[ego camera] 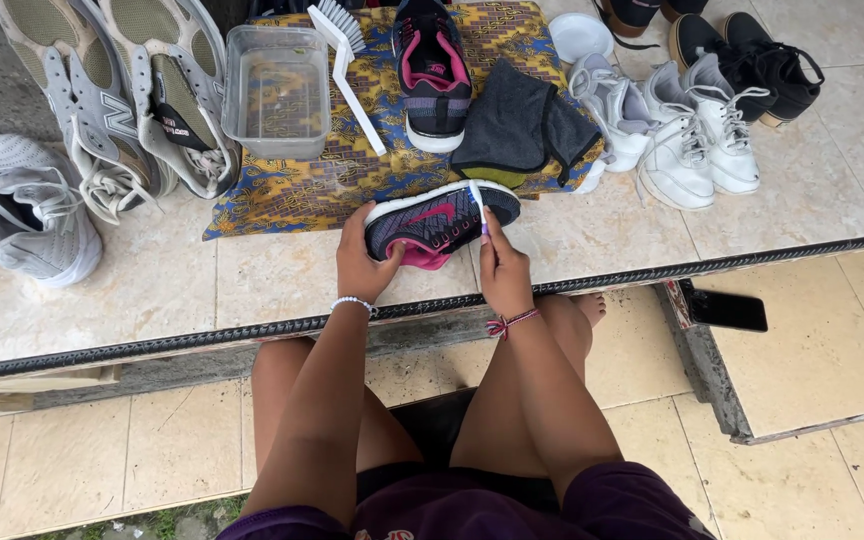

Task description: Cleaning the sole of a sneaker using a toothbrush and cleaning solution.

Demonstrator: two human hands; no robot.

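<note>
The left hand (pixel 360 268) grips a dark sneaker (pixel 440 222) at its heel end, fingers (pixel 389 256) wrapped round the pink collar, so the shoe lies on its side between the two hands. The right hand (pixel 504 272) is closed on a thin toothbrush (pixel 477 203), whose white and blue shaft stands upright against the toe end of the shoe; the bristles are too small to make out. The sneaker is navy knit with a pink swoosh-shaped mark, pink lining and a white sole edge facing away from the person. It rests at the near edge of a patterned blue and yellow cloth (pixel 322 185) spread on the tiled ledge (pixel 152 290). Its matching shoe (pixel 432 70) stands upright farther back on the cloth, beside a folded dark grey cloth (pixel 524 125). A clear plastic tub (pixel 277 90) and a white scrubbing brush (pixel 347 60) lie left of that.
</note>
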